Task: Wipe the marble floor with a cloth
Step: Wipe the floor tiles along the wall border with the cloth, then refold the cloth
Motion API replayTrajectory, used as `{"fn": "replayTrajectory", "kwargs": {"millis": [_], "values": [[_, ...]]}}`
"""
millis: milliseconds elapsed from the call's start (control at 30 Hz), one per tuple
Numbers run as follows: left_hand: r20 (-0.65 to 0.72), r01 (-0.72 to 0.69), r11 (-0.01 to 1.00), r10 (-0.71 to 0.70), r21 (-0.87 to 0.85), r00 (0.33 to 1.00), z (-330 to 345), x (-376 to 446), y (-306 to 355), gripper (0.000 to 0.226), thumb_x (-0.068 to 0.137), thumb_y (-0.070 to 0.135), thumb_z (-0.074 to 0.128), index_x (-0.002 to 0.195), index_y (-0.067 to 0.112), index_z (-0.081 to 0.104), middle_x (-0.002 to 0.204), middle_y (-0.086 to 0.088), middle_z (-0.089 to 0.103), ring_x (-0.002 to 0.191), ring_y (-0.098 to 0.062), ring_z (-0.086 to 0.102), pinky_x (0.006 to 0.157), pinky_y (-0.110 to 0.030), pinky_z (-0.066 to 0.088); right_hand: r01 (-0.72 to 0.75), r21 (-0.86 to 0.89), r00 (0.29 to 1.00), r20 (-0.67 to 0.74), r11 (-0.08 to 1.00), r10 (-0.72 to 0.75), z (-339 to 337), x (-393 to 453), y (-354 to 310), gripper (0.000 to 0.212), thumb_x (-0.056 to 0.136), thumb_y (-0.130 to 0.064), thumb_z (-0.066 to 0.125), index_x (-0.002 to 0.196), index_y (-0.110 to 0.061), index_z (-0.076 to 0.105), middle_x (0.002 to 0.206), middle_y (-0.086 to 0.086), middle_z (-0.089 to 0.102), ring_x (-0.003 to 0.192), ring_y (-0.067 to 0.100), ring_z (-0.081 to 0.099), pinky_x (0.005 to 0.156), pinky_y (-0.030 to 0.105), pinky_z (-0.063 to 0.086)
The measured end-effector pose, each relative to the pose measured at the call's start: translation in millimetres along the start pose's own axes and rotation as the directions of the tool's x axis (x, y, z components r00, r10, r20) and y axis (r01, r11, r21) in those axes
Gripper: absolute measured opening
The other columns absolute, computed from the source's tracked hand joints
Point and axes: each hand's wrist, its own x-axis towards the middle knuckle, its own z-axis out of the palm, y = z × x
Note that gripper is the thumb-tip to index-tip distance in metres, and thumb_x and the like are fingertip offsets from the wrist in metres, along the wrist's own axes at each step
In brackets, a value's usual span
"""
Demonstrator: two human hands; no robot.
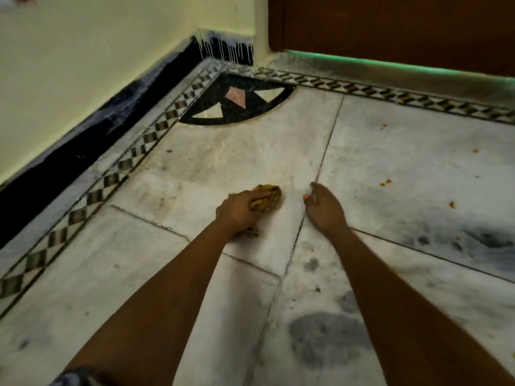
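Fingers (262, 195) of the left hand (241, 211) curl round a crumpled yellow-brown cloth (267, 197), pressing it onto the grey-veined white marble floor (195, 168). Right hand (324, 208) rests beside it, fingers loosely bent, holding nothing, near scattered orange crumbs (386, 183).

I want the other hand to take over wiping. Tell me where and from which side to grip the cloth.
Grip the bunched end of the yellow cloth that sticks out past the left hand, toward the corner inlay. Come from the right with the right hand, which rests on the marble floor beside it. That end is bare and crumpled, so fingers can likely pinch it; the rest lies under the left hand.
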Motion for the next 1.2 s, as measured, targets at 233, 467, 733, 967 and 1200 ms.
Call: {"fn": "replayTrajectory", "kwargs": {"millis": [233,467,733,967,1200], "values": [[0.095,0.209,0.334,-0.326,-0.919,0.941,-33.5,-89.6,16.1,0.045,0.089,0.010,0.054,0.130,0.027,0.047,0.112,-0.013,0.060,0.089,-0.028,0.062,0.065,-0.032,0.051,-0.027,0.367,0.975,-0.196,0.930,0.106,0.3,-115.5,-15.7,0.033,0.096,-0.021,0.048,0.125,-0.008,0.057,0.124,0.011,0.061,0.118,0.027,0.053,0.098,0.031,0.038],[0.294,0.316,0.096,-0.197,-0.944,0.935,-33.0,-146.9,47.2,0.026,0.089,0.019,0.054,0.115,0.016,0.053,0.100,-0.013,0.062,0.082,-0.029,0.063,0.062,-0.033,0.056,-0.015,0.384,0.923,-0.351,0.923,0.160,-49.1,-197.9,-10.9,0.025,0.093,-0.015,0.051,0.115,-0.011,0.063,0.105,0.008,0.067,0.098,0.022,0.059,0.080,0.023,0.038],[0.454,0.448,0.098,0.049,-0.889,0.890,8.2,-177.9,127.5,0.022,0.091,0.026,0.048,0.091,0.012,0.065,0.080,-0.010,0.067,0.070,-0.026,0.064,0.061,-0.032,0.056,-0.133,0.476,0.865,-0.372,0.869,0.336,-116.7,-290.4,33.7,0.019,0.092,-0.011,0.052,0.104,-0.008,0.066,0.097,0.004,0.066,0.093,0.018,0.060,0.078,0.021,0.040],[0.568,0.550,0.165,0.091,-0.818,0.818,41.8,-209.5,180.1,0.029,0.092,0.029,0.047,0.102,0.008,0.064,0.093,-0.015,0.064,0.080,-0.031,0.060,0.071,-0.040,0.050,-0.228,0.551,0.768,-0.405,0.803,0.496,-147.3,-342.8,76.7,0.017,0.090,-0.011,0.050,0.092,-0.017,0.066,0.101,0.004,0.067,0.101,0.026,0.061,0.092,0.037,0.047],[0.538,0.525,0.200,0.015,-0.827,0.843,58.7,-219.4,217.0,0.023,0.090,0.027,0.047,0.092,0.009,0.062,0.081,-0.012,0.060,0.070,-0.027,0.057,0.065,-0.036,0.048,-0.185,0.579,0.902,-0.221,0.794,0.372,-153.7,-360.4,87.9,0.038,0.091,-0.027,0.058,0.128,-0.017,0.053,0.117,0.003,0.060,0.116,0.018,0.054,0.089,0.028,0.047]]}}
